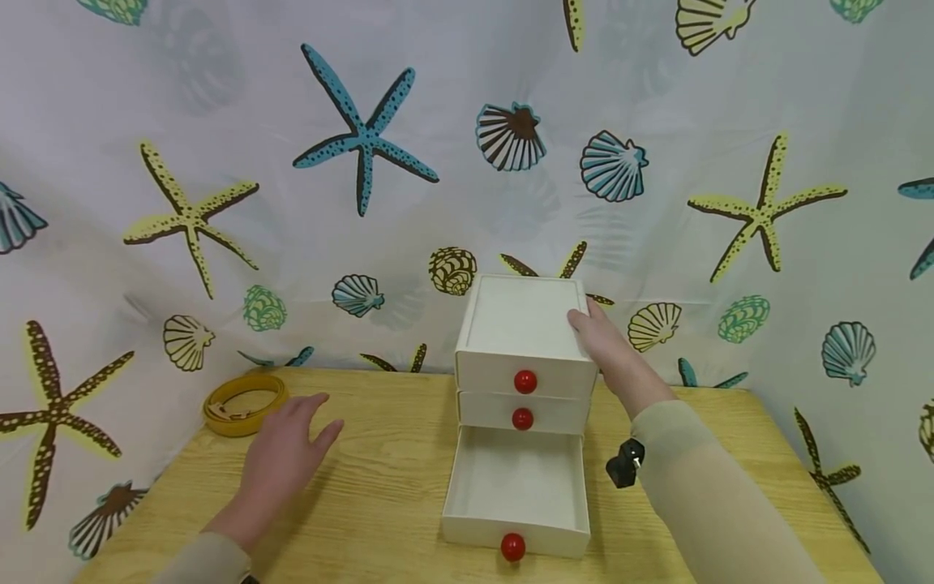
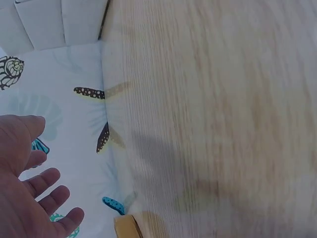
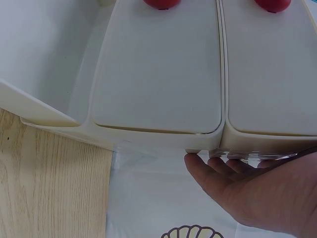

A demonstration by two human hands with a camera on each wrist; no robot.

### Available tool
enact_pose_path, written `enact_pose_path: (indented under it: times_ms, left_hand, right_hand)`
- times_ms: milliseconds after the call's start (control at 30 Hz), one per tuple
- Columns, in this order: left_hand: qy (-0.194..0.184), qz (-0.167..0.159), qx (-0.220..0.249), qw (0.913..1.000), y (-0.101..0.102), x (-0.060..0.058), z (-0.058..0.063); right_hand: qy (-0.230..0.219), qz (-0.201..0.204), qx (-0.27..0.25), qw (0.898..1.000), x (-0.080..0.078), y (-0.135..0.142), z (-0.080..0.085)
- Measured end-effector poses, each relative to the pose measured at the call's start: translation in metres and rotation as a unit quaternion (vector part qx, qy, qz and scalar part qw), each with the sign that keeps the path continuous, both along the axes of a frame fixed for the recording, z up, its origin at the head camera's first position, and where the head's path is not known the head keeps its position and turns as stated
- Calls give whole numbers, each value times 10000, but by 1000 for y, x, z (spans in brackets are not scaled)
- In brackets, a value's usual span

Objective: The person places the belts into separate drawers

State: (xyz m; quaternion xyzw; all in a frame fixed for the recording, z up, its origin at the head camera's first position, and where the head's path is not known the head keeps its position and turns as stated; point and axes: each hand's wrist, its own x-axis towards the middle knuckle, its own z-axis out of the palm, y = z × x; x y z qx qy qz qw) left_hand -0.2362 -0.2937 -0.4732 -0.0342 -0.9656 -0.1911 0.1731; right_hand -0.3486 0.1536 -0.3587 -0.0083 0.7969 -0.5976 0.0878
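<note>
A white three-drawer box [image 1: 525,320] stands on the table with red round knobs on its drawers. Its bottom drawer [image 1: 514,478] is pulled out and looks bare inside. The two drawers above are closed. My right hand [image 1: 604,337] lies against the box's right side, thumb on the top edge. In the right wrist view, the right hand's fingers [image 3: 208,176] touch that side. My left hand [image 1: 284,446] hovers over the table with fingers apart, holding nothing. Just behind it lies a coiled yellow strap [image 1: 226,426] with a metal buckle.
The wooden table [image 1: 387,454] runs to a white cloth backdrop [image 1: 452,219] printed with starfish and shells. The cloth hangs behind and along both sides. A small black device [image 1: 625,464] sits at the right wrist.
</note>
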Motion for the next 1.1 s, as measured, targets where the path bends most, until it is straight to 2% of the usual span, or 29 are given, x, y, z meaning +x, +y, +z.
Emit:
enact_pose_path:
  times_ms: [267, 533, 900, 1100]
  left_hand:
    - [211, 83, -203, 9995, -17, -13, -4]
    - [473, 106, -388, 9981, -26, -19, -6]
    - [557, 376, -581, 9960, -42, -30, -10]
    - [401, 466, -678, 9958, -53, -35, -15]
  right_hand:
    - [-28, 4, -17, 10000, -1, 0, 1]
    - [-23, 22, -46, 10000, 1, 0, 2]
    - [66, 38, -106, 9999, -1, 0, 1]
    - [61, 39, -115, 9999, -3, 1, 0]
